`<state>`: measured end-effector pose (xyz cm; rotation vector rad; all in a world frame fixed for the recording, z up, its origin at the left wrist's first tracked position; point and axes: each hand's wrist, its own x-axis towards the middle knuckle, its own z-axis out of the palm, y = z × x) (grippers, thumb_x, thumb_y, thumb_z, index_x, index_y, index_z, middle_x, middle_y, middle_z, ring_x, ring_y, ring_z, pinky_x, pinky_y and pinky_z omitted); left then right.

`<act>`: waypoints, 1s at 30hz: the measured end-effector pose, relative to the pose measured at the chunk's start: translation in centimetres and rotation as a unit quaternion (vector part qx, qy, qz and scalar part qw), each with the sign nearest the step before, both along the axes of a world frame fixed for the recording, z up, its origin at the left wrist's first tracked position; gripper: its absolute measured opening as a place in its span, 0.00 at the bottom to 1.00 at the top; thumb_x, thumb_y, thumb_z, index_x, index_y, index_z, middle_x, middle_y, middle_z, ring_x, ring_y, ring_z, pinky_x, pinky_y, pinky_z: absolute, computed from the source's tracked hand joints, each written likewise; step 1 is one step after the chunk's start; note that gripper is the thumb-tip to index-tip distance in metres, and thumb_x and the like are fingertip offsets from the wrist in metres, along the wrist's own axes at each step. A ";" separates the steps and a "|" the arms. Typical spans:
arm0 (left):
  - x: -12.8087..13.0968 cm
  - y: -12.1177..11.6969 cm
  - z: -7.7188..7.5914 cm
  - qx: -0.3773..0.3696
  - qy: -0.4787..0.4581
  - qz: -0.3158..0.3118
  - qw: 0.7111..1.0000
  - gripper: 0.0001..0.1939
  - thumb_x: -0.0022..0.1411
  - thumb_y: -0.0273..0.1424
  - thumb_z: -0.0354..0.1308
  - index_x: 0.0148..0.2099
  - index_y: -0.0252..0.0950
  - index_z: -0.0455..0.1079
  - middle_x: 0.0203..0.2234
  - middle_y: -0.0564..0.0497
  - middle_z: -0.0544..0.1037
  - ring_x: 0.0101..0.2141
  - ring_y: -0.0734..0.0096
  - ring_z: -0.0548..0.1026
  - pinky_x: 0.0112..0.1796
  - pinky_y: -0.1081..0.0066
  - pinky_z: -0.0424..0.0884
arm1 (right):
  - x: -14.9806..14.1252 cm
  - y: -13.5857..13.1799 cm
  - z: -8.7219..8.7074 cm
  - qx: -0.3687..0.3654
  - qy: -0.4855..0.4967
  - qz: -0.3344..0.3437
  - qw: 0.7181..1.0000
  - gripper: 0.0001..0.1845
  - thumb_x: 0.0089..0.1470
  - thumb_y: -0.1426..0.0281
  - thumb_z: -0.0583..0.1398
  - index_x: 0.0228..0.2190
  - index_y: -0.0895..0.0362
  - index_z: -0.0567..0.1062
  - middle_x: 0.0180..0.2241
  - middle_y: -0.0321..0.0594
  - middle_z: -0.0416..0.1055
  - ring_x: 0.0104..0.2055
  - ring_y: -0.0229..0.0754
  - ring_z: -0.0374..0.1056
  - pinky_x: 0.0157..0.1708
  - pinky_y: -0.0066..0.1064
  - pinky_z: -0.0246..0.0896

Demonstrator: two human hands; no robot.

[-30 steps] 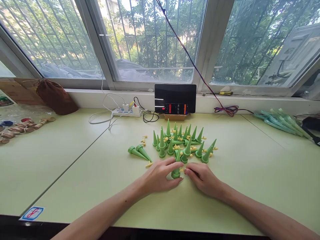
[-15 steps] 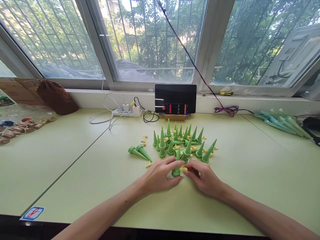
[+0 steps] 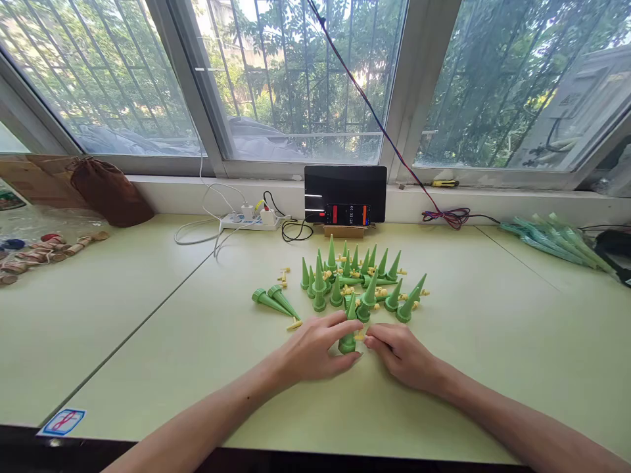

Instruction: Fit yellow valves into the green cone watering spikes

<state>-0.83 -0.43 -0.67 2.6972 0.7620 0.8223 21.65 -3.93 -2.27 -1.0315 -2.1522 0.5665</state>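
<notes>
The left hand [image 3: 315,348] grips an upright green cone [image 3: 348,328] on the tabletop [image 3: 148,328], at 6 o'clock of the cone cluster [image 3: 359,279]. The right hand [image 3: 401,351] pinches what seems a yellow peg [image 3: 359,337] at 3 o'clock of its base. Best to steady the cone and press squarely.

Daylight is pouring in through the windows [image 3: 305,79] behind the worktop [image 3: 148,315], leaving the scene bright and evenly lit. Sky patches between the leaves are blowing out to white. Shadows are staying soft and faint under the left hand [image 3: 315,351] and right hand [image 3: 404,355]. The wide lens is bending the window frames outward toward both side edges. Focus is holding sharp throughout, without motion blur.
</notes>
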 end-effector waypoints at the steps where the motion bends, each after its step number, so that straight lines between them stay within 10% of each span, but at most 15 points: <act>1: 0.0 0.0 0.0 0.000 0.000 0.001 1.000 0.19 0.59 0.31 0.64 0.53 0.38 0.73 0.30 0.54 0.73 0.24 0.75 0.67 0.27 0.72 0.60 | 0.0 0.0 0.0 -0.001 0.002 0.000 1.000 0.19 0.70 0.69 0.49 0.24 0.53 0.56 0.21 0.30 0.58 0.24 0.37 0.53 0.26 0.30 0.48; 11: -0.1 0.0 0.0 -0.008 0.011 0.013 1.000 0.20 0.60 0.30 0.63 0.54 0.41 0.72 0.31 0.54 0.73 0.25 0.75 0.68 0.27 0.73 0.60 | -0.2 -0.3 0.6 -0.024 0.050 -0.030 0.998 0.09 0.66 0.69 0.57 0.33 0.56 0.72 0.27 0.37 0.69 0.29 0.40 0.62 0.30 0.30 0.56; 30: -0.1 0.0 -0.1 -0.025 0.026 0.009 0.999 0.20 0.59 0.32 0.64 0.54 0.39 0.73 0.31 0.54 0.74 0.23 0.76 0.66 0.28 0.72 0.60 | 0.0 -0.3 0.1 -0.018 0.025 -0.020 0.999 0.12 0.67 0.71 0.55 0.29 0.54 0.67 0.26 0.36 0.69 0.28 0.41 0.64 0.30 0.30 0.58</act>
